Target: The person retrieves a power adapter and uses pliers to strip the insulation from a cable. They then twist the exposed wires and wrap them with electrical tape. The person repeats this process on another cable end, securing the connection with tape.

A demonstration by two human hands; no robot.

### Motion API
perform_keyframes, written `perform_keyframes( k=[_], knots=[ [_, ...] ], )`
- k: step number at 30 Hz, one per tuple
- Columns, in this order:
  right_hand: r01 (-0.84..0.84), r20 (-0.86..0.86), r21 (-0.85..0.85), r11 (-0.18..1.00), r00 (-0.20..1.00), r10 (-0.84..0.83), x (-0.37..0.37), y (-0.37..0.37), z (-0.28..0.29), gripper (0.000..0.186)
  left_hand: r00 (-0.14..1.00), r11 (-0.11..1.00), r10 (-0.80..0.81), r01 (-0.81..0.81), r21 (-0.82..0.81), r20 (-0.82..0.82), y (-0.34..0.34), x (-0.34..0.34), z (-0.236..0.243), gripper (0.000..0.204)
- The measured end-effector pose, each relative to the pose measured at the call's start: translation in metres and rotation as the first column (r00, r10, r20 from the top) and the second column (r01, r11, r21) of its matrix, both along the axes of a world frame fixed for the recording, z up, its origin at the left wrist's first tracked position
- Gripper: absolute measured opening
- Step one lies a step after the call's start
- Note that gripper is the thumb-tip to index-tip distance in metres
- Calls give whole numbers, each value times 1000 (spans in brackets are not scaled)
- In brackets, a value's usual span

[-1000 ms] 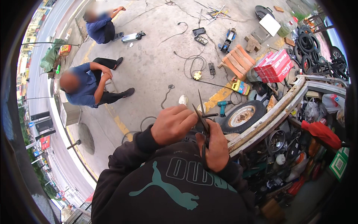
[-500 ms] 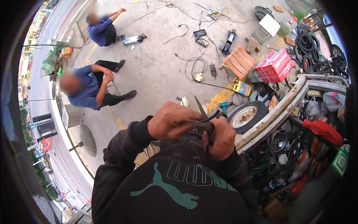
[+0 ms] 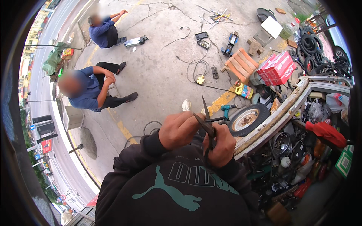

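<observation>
Both my hands meet in front of my chest, above my black sweatshirt. My right hand (image 3: pixel 222 145) grips the handles of a pair of dark scissors (image 3: pixel 206 120) whose blades stand apart and point upward. My left hand (image 3: pixel 180 129) is closed around something thin at the blades; a thin dark strip runs from there to the right. What exactly the left fingers pinch is hidden.
A small wheel (image 3: pixel 247 118) lies just beyond my hands, beside a cluttered cart rim (image 3: pixel 279 113). Two people sit on the concrete at the left (image 3: pixel 88 90) and far left (image 3: pixel 103 30). Cables, a wooden stool (image 3: pixel 241 66), red boxes (image 3: pixel 279 67) and tyres (image 3: pixel 313 49) lie around.
My hands stay together near my chest; the scissors have tilted more upright and their blades now stand apart. The seated people have barely moved.
</observation>
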State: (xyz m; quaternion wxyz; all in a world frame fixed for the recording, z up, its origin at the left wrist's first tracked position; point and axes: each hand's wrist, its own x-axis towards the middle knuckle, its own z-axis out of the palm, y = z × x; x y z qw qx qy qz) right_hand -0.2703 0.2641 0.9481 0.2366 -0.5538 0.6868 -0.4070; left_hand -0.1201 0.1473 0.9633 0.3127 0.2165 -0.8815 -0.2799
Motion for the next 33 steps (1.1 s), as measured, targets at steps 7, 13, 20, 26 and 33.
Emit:
perform_keyframes(
  k=[7, 13, 20, 26, 33],
  knots=[
    [-11, -185, -40, 999, 983, 3, -12, -2, -10, 42, 983, 944, -157, 123, 307, 90, -13, 5, 5, 28],
    [-164, -174, -81, 983, 974, 148, -28, -5, -16, 43, 948, 361, -310, 186, 914, -70, -35, 11, 15, 14],
    [-92, 135, 60, 994, 987, 84, -11, 5, -16, 39, 974, -284, 32, 223, 932, -223, -13, 18, -5, 24],
    [-70, 794, 360, 930, 547, -266, 16, 22, -9, 48, 958, -271, 284, 126, 954, -45, 17, -1, -7, 20],
    [589, 944, 281, 757, -28, -329, -85, 41, -48, 32, 839, -210, 542, 195, 958, -52, 41, 50, -32, 25]
  ],
)
